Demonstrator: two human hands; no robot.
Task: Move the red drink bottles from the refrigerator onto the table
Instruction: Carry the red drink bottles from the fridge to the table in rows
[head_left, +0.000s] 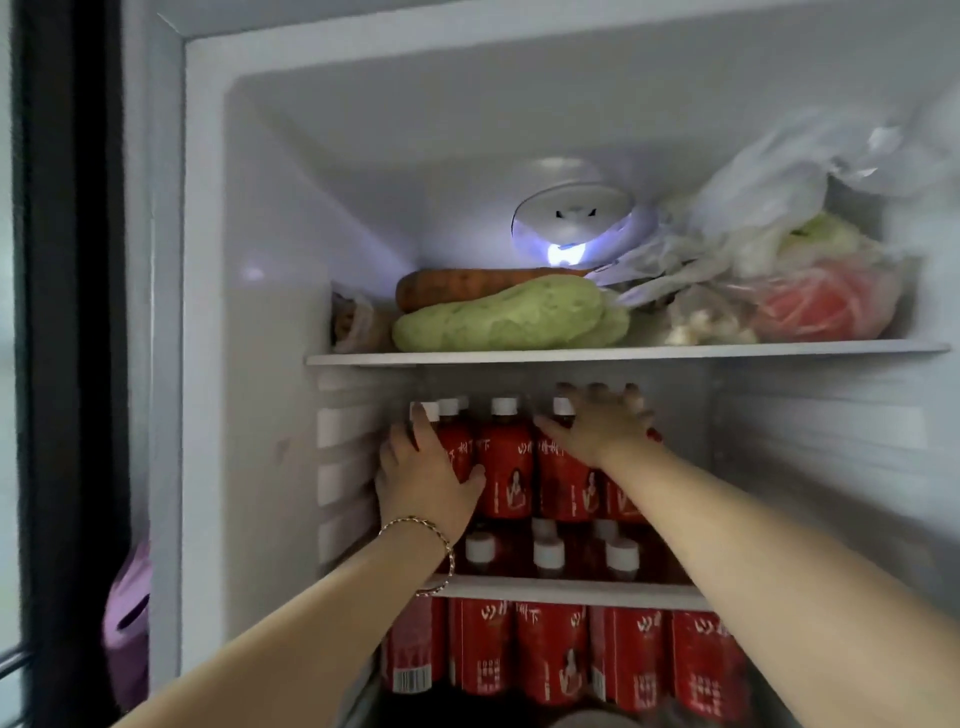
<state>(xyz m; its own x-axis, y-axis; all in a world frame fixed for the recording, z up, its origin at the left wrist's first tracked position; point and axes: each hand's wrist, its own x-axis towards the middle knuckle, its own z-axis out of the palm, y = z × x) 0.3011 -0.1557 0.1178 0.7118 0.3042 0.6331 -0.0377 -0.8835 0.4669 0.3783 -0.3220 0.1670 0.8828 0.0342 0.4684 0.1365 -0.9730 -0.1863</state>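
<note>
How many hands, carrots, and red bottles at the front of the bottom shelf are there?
Hands: 2 (left hand, right hand)
Carrot: 1
Bottom front bottles: 5 showing
Total: 8

1. Red plastic drink bottles (506, 467): smooth, glossy red label wrap; matt white plastic caps (505, 405).
2. White refrigerator lining (260, 208): smooth moulded plastic with a faint sheen.
3. Thin translucent plastic bags (769, 208): crinkled and shiny.
4. Pale green oblong gourd (498, 317): matt, bumpy skin.
5. Long orange carrot (467, 286): dull, rough skin.
6. Gold-coloured chain bracelet (415, 519): shiny metal links.
</note>
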